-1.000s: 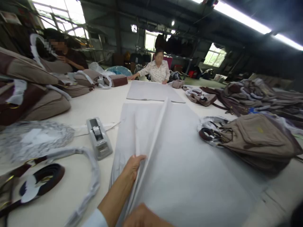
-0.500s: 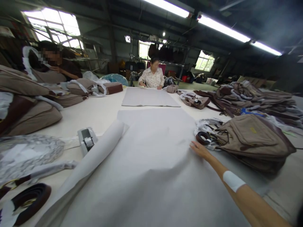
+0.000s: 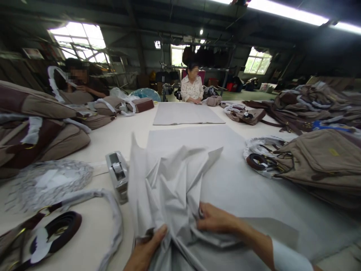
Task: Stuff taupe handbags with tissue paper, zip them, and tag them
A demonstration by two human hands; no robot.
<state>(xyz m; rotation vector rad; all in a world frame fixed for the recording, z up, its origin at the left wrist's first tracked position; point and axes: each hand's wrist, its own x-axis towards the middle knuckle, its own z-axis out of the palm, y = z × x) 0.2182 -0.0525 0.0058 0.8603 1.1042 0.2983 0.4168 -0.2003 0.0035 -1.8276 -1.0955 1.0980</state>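
Lower centre: left hand (image 3: 146, 250) and right hand (image 3: 214, 219) grip the crumpled grey sheet (image 3: 173, 184); judged light, limp, crease-prone, best held by edges.

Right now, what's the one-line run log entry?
Left hand: gripping crumpled grey sheet | Right hand: gripping same sheet | Left of sheet: apparent tape dispenser | Right of sheet: brown bag | Across table: person, patterned shirt

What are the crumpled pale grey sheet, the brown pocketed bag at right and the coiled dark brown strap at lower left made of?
Crumpled pale grey sheet: perhaps thin fabric or paper, faintly sheened; it creases into sharp folds.
Brown pocketed bag: probably canvas-like cloth, matte, with soft panels.
Coiled dark brown strap: leather or imitation, seemingly smooth, holding a round coil.
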